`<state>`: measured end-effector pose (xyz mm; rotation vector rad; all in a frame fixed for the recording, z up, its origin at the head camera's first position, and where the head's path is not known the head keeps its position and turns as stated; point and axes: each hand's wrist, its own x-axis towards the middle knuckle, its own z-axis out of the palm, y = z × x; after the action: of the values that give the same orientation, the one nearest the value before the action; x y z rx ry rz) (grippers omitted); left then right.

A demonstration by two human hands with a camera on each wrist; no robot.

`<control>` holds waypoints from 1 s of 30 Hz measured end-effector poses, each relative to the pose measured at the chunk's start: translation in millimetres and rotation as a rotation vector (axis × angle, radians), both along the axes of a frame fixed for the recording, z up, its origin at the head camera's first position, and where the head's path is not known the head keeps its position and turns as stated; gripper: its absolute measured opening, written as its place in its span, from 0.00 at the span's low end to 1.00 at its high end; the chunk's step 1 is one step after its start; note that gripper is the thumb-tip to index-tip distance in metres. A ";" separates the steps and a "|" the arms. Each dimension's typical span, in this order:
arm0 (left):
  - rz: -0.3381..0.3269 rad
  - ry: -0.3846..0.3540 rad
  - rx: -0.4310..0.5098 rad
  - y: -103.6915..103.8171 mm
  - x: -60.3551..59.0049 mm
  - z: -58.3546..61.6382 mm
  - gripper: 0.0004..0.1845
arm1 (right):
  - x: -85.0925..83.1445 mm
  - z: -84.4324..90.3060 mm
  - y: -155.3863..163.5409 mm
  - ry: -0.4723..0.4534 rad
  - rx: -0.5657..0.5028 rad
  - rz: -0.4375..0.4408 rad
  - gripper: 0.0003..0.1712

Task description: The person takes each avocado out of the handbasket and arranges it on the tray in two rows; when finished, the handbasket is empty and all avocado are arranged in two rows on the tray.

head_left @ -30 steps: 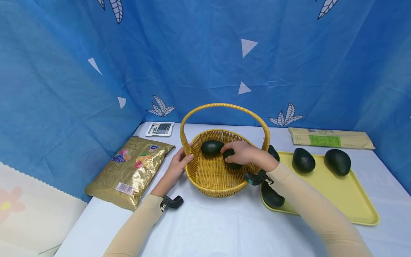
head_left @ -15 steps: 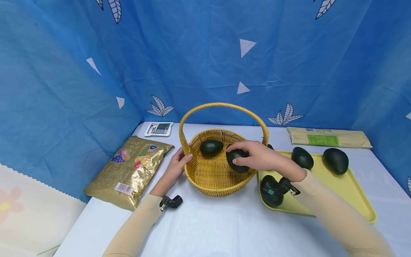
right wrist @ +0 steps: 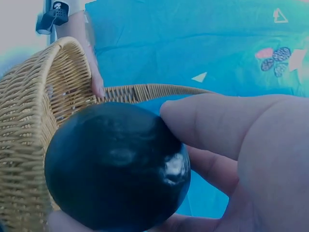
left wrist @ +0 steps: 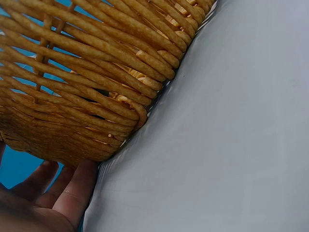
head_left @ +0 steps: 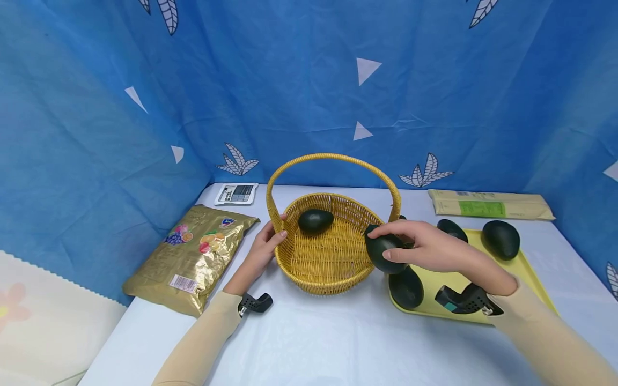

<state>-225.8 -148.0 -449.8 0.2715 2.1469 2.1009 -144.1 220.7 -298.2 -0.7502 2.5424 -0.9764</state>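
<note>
A yellow wicker basket with a tall arched handle stands mid-table. My left hand holds its left side, thumb over the rim and fingers along the outside; in the left wrist view the fingers touch the woven wall. A dark green avocado lies in the back left of the basket. My right hand grips another avocado between thumb and fingers, over the basket's right rim. Up close in the right wrist view, this avocado is round, smooth and shiny, overlapping the basket's side.
Right of the basket lies a yellow tray with several avocados, partly hidden by the right hand and forearm. A long beige packet lies behind it. On the left are a gold bag and a small white packet.
My right hand has lifted an avocado from inside the basket and carried it right, to the rim. The left hand stays at the basket's left side; the other avocado inside stays put.
</note>
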 end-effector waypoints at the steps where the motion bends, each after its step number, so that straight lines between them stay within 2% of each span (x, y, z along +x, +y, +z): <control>1: 0.001 0.000 0.001 -0.1 0.0 0.0 0.29 | 1.8 -0.7 3.4 0.005 -0.005 0.002 0.23; 7: 0.002 0.007 0.006 -0.4 -0.8 -1.5 0.29 | 14.4 -8.4 29.4 0.064 -0.029 -0.012 0.23; 16: -0.007 0.021 -0.001 -1.1 -2.0 -3.5 0.29 | 29.5 -36.6 85.9 0.055 -0.065 -0.148 0.24; 24: 0.003 0.018 0.005 -1.1 -1.4 -2.1 0.29 | 39.7 -65.1 128.1 -0.003 -0.086 -0.289 0.25; 30: 0.004 0.022 -0.012 -0.3 -0.5 -1.9 0.29 | 46.7 -82.9 139.3 -0.098 -0.070 -0.364 0.28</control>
<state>-226.3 -148.3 -451.7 0.2902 2.1737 2.0962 -97.4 360.0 -381.1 -0.2491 2.6198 -1.1858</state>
